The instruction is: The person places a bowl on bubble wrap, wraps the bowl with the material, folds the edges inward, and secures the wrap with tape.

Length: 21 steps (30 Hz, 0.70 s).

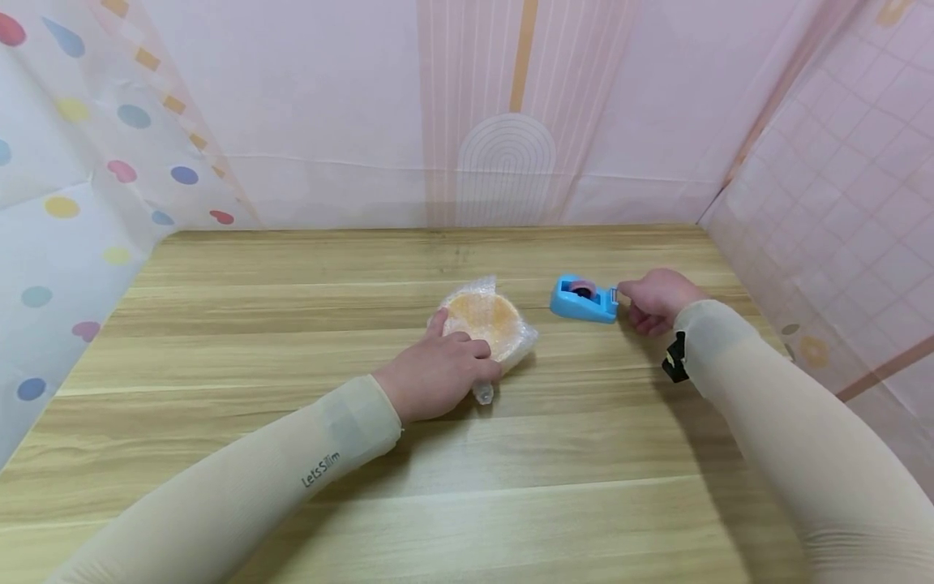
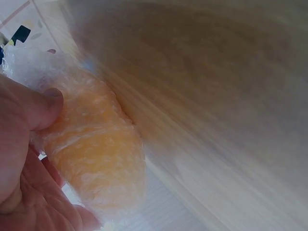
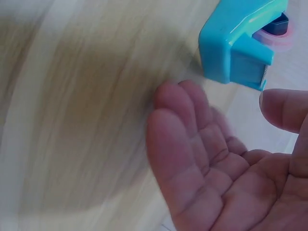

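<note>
A round, orange-yellow thing wrapped in clear bubble wrap (image 1: 496, 320) is on the wooden table. My left hand (image 1: 441, 373) grips its near left side. In the left wrist view the thumb (image 2: 48, 108) lies across the wrap, with the other fingers on the far side. A blue tape dispenser (image 1: 584, 300) with a pink roll stands to the right of the bundle. By its serrated cutter is my right hand (image 1: 660, 300), holding nothing visible. The right wrist view has its thumb (image 3: 284, 110) right by the cutter's edge and the fingers loosely bent below the dispenser (image 3: 216, 53).
The wood-grain table (image 1: 219, 349) runs back to a pale pink patterned curtain (image 1: 321, 105). Similar sheets hang along both sides. A small black object (image 1: 675, 358) is at the right wrist, beside the sleeve cuff.
</note>
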Motion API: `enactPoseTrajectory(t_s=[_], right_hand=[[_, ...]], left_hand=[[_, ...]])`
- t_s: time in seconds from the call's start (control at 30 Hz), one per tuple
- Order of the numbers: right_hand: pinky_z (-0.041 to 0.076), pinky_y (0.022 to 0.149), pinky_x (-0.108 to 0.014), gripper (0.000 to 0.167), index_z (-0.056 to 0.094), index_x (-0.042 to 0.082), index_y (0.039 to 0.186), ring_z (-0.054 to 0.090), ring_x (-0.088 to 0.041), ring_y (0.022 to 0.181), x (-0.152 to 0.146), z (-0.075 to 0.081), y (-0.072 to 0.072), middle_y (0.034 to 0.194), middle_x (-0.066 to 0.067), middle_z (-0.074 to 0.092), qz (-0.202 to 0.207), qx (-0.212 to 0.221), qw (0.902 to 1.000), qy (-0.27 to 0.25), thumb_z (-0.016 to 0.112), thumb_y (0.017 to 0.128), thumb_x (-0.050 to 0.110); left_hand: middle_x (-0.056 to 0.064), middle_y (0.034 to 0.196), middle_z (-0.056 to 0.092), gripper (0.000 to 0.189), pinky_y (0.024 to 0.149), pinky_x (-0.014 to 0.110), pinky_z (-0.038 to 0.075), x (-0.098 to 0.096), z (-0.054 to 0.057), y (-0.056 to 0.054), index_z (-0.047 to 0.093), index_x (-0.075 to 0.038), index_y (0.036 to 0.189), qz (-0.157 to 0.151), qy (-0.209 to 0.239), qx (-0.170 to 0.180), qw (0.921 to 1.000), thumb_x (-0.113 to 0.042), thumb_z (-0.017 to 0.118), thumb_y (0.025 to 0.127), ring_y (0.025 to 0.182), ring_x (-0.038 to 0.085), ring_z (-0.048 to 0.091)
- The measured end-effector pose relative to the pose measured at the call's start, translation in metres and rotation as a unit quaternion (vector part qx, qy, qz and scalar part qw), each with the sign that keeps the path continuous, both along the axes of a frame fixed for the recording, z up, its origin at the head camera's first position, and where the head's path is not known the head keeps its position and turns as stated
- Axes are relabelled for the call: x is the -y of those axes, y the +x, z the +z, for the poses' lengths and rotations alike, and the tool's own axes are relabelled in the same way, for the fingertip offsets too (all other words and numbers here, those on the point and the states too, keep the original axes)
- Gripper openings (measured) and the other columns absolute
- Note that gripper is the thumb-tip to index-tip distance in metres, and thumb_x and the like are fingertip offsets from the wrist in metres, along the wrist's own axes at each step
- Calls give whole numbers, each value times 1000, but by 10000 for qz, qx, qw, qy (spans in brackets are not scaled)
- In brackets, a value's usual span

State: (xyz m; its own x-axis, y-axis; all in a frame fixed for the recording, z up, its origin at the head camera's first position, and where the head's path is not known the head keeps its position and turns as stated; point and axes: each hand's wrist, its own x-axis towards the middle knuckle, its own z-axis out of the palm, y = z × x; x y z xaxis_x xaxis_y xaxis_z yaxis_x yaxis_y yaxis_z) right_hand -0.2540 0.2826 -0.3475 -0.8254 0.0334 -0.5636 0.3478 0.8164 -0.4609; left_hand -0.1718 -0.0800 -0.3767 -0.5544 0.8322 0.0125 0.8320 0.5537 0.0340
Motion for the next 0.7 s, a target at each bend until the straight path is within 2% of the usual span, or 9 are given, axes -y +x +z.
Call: enactPoseTrajectory(t_s=[0.07, 0.1, 0.2, 0.3, 0.37, 0.47, 0.6, 0.7], right_hand=[[62, 81, -39, 60, 63, -3, 92, 70, -28, 89, -2, 1, 1, 95, -15, 70, 92, -136, 9996, 208, 34, 112, 45], [61, 86, -43, 60, 64, -4, 96, 68, -31, 93, -3, 1, 2, 97, -16, 69, 178, -254, 9989, 352, 33, 112, 44], [52, 104, -55, 59, 63, -8, 119, 62, -37, 108, -4, 5, 4, 112, -22, 67, 392, -564, 9964, 496, 32, 113, 41], [40, 117, -61, 55, 55, -5, 143, 55, -40, 123, -5, 6, 4, 132, -25, 62, 564, -720, 9954, 299, 34, 113, 36], [39, 118, -61, 52, 57, -3, 142, 56, -40, 126, -5, 5, 3, 133, -24, 64, 578, -703, 9958, 62, 37, 113, 34], [43, 112, -60, 46, 64, -1, 132, 58, -37, 118, -6, 5, 2, 118, -19, 70, 679, -755, 9948, 36, 43, 112, 34], [46, 97, -46, 38, 69, -1, 117, 55, -31, 105, -8, 4, 1, 97, -9, 68, 699, -816, 9942, 30, 53, 109, 32], [44, 91, -39, 36, 70, -2, 113, 54, -29, 102, -8, 4, 1, 91, -6, 66, 673, -821, 9943, -49, 56, 108, 32]], left_hand=[[-5, 111, 69, 25, 114, 83, 27, 0, 0, 0, 72, -29, 112, -2, 1, -6, 10000, -8, 65, 101, 103, 24, 68], [-5, 110, 69, 25, 114, 83, 27, 0, 0, 0, 72, -29, 112, -4, 3, -12, 10000, -8, 65, 101, 102, 24, 68], [-5, 109, 68, 24, 114, 83, 27, 0, 0, 0, 72, -29, 112, -4, 11, -36, 10000, -9, 65, 101, 102, 24, 68], [-5, 109, 68, 24, 113, 83, 28, 0, -1, 0, 72, -29, 113, -6, -6, -54, 10000, -9, 65, 101, 102, 24, 68], [-5, 110, 68, 24, 113, 83, 27, 0, -1, 0, 72, -29, 113, -8, -17, -54, 10000, -9, 65, 101, 103, 25, 68], [-5, 110, 68, 23, 113, 83, 27, 0, -1, 0, 72, -29, 114, -17, -21, -43, 10000, -11, 65, 102, 103, 25, 68], [-5, 110, 68, 23, 114, 83, 27, 0, -1, -1, 72, -29, 114, -17, -26, -31, 10000, -10, 64, 102, 104, 25, 68], [-5, 110, 68, 25, 114, 83, 27, 0, -1, 0, 72, -29, 115, -10, -34, -20, 10000, -9, 64, 102, 104, 25, 68]])
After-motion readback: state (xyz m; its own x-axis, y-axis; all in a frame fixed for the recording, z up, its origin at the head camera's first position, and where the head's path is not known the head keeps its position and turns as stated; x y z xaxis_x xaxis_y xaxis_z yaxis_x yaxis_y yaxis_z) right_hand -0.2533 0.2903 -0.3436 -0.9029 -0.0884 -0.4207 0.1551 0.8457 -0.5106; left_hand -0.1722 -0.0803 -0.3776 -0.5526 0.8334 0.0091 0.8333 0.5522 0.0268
